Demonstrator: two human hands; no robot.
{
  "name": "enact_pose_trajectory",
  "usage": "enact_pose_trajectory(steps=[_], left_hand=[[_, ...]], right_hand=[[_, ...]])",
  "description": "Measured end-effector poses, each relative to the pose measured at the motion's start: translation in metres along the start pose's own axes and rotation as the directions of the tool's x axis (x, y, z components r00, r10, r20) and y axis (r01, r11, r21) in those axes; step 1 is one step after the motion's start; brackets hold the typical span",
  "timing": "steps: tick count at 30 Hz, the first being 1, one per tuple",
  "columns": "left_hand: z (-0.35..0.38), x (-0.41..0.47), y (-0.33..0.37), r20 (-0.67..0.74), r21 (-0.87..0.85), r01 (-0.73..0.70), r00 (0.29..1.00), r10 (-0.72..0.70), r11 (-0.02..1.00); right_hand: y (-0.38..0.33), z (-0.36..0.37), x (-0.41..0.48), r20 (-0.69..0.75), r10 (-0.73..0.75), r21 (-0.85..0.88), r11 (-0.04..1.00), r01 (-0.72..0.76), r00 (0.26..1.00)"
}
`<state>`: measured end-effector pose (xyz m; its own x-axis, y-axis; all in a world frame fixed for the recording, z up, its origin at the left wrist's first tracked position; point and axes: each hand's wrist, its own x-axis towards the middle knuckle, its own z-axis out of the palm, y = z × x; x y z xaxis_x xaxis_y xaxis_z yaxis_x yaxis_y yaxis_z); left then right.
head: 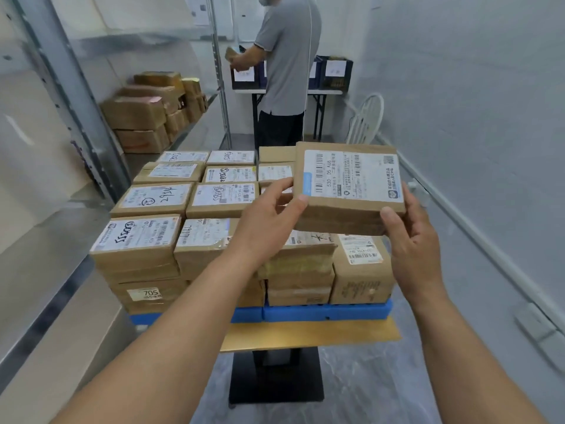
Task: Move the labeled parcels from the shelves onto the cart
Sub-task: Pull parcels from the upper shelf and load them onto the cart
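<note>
While the parcel [351, 185] was held label up above the right side of the stack [159, 200] on the cart [327, 312], it was judged best lowered level and squared with its neighbours before release. It was clasped at both near corners, by the left grip [266, 218] and the right grip [412, 240], thumbs at its near edge and both forearms stretched forward.

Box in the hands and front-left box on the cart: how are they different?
The held box is gripped by the left hand and right hand; the front-left box lies stacked on the cart. Its label has black scribbles; the held box's has none. Both are brown.
</note>
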<state>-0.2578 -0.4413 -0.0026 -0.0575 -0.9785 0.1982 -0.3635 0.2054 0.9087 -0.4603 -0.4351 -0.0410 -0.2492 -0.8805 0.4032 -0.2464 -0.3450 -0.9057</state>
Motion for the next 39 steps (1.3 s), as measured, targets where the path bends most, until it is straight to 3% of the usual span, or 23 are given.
enact_pose_trajectory(steps=[10,16,23,28,32,39], left_hand=[[0.077,0.083,0.015,0.085,0.183,0.093,0.990,-0.110,0.979],[0.108,0.102,0.002,0.032,0.363,0.133,0.987,-0.155,0.922],[0.116,0.113,-0.012,0.019,0.650,0.136,0.981,-0.195,0.748],[0.118,0.119,-0.021,0.014,0.840,0.065,0.990,-0.142,0.539],[0.120,0.119,-0.030,0.000,0.873,0.088,0.984,-0.179,0.479],[0.122,0.124,-0.038,-0.020,0.860,0.096,0.988,-0.155,0.501]], right_hand=[[0.068,-0.052,0.076,0.009,0.090,0.012,0.996,-0.090,0.996],[0.112,-0.056,0.094,0.063,0.182,0.007,0.983,-0.183,0.981],[0.141,-0.040,0.099,0.144,0.264,0.017,0.963,-0.269,0.954],[0.149,-0.032,0.103,0.173,0.294,0.002,0.954,-0.298,0.940],[0.152,-0.027,0.102,0.204,0.309,-0.036,0.950,-0.309,0.929],[0.149,-0.029,0.112,0.242,0.352,-0.124,0.936,-0.331,0.904]])
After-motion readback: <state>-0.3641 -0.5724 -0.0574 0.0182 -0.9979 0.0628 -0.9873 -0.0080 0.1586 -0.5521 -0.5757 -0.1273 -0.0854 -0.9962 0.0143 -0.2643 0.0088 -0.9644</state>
